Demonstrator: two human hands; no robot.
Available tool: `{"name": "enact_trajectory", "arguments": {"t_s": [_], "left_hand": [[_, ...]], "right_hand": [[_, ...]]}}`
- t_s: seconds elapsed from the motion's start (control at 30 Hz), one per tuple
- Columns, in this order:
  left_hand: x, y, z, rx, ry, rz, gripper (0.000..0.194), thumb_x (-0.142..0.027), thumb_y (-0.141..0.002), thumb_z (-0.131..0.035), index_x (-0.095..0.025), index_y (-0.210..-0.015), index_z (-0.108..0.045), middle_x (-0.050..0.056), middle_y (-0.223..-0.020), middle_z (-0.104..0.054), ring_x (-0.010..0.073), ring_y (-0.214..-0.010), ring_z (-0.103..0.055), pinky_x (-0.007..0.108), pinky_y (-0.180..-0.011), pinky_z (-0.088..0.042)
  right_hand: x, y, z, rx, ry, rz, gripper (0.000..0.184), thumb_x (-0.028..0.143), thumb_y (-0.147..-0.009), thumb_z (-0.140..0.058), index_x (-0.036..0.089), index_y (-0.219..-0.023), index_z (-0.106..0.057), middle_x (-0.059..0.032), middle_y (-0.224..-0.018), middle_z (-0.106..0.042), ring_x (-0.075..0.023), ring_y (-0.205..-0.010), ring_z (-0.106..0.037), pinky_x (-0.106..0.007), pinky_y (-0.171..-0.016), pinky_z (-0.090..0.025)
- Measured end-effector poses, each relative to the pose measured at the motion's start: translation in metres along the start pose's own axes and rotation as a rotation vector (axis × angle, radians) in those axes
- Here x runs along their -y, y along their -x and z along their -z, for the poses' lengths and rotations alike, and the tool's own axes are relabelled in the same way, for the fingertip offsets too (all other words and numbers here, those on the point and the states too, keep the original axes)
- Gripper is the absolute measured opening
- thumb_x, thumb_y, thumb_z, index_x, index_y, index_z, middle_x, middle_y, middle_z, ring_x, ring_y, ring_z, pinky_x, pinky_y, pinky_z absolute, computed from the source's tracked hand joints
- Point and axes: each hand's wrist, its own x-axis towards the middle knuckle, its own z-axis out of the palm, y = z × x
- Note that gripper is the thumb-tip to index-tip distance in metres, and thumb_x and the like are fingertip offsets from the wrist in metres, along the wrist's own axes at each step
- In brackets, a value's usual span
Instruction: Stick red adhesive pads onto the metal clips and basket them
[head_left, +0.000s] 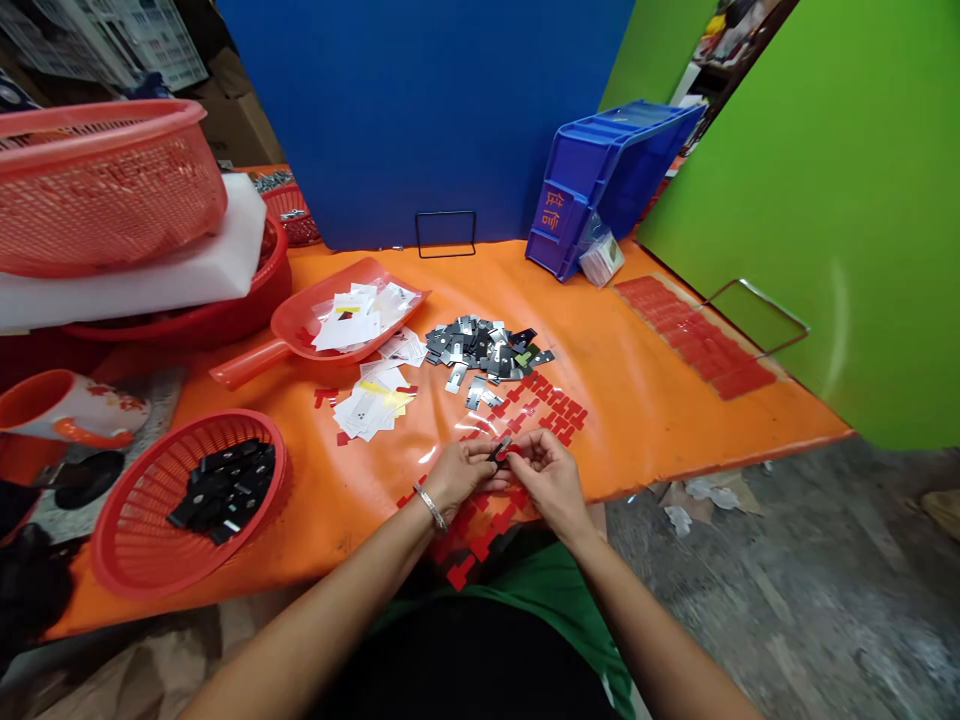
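Both hands meet over the near edge of the orange table. My left hand (466, 472), with a bracelet at the wrist, pinches a small dark metal plate (499, 452). Against that plate, the fingers of my right hand (546, 470) are closed on a small red piece, partly hidden by the fingertips. Beneath the hands lies a sheet of red T-shaped stickers (480, 530), which hangs over the table edge. More red stickers (551, 405) are laid out just beyond. Farther back is a heap of dark and shiny metal plates (480, 345).
A red scoop (300, 330) holds white paper slips, with more slips (371, 405) beside it. At left are a red basket (187, 570) of black parts, a mug (56, 405) and stacked baskets (105, 190). A blue bin (570, 180) stands at the back right.
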Motion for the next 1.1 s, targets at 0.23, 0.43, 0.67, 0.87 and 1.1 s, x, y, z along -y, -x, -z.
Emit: {"name": "enact_trajectory", "arguments": {"t_s": [0.23, 0.43, 0.67, 0.87, 1.1], "left_hand": [[0.004, -0.005, 0.004, 0.012, 0.033, 0.012, 0.02, 0.003, -0.069, -0.062, -0.007, -0.086, -0.065, 0.007, -0.069, -0.068, 0.012, -0.057, -0.067, 0.02, -0.059, -0.057], [0.005, -0.005, 0.005, 0.023, 0.023, 0.023, 0.02, 0.003, -0.07, -0.061, -0.006, -0.088, -0.065, 0.007, -0.066, -0.068, 0.0122, -0.056, -0.066, 0.021, -0.061, -0.057], [0.007, -0.007, 0.007, 0.042, 0.001, 0.011, 0.024, 0.005, -0.073, -0.055, -0.006, -0.092, -0.064, 0.006, -0.067, -0.068, 0.0114, -0.056, -0.066, 0.022, -0.063, -0.057], [0.008, -0.007, 0.008, 0.041, -0.003, 0.001, 0.024, 0.005, -0.073, -0.053, -0.006, -0.091, -0.064, 0.007, -0.068, -0.069, 0.0115, -0.056, -0.067, 0.022, -0.064, -0.057], [0.009, -0.008, 0.009, 0.058, -0.005, -0.007, 0.023, 0.004, -0.072, -0.056, -0.006, -0.092, -0.064, 0.007, -0.071, -0.069, 0.0118, -0.058, -0.067, 0.022, -0.065, -0.057]], "right_hand": [[-0.01, 0.001, -0.002, -0.004, 0.007, -0.004, 0.016, 0.028, -0.069, -0.065, 0.02, -0.075, -0.052, 0.0024, -0.067, -0.054, -0.0107, -0.055, -0.049, -0.023, -0.049, -0.042], [-0.014, 0.001, -0.002, -0.008, 0.017, 0.009, 0.015, 0.027, -0.07, -0.064, 0.02, -0.076, -0.052, 0.0029, -0.068, -0.053, -0.0095, -0.055, -0.048, -0.021, -0.049, -0.041], [-0.011, 0.002, -0.004, -0.015, 0.018, -0.002, 0.014, 0.025, -0.07, -0.064, 0.02, -0.075, -0.052, 0.0035, -0.067, -0.052, -0.0089, -0.052, -0.046, -0.021, -0.048, -0.042], [-0.012, 0.002, -0.006, -0.011, 0.038, -0.003, 0.013, 0.026, -0.071, -0.063, 0.021, -0.075, -0.052, 0.004, -0.064, -0.051, -0.0094, -0.05, -0.046, -0.022, -0.047, -0.044], [-0.014, 0.002, -0.005, -0.025, 0.089, 0.017, 0.011, 0.025, -0.072, -0.062, 0.021, -0.075, -0.052, 0.0036, -0.065, -0.051, -0.0095, -0.052, -0.045, -0.022, -0.048, -0.042]]}}
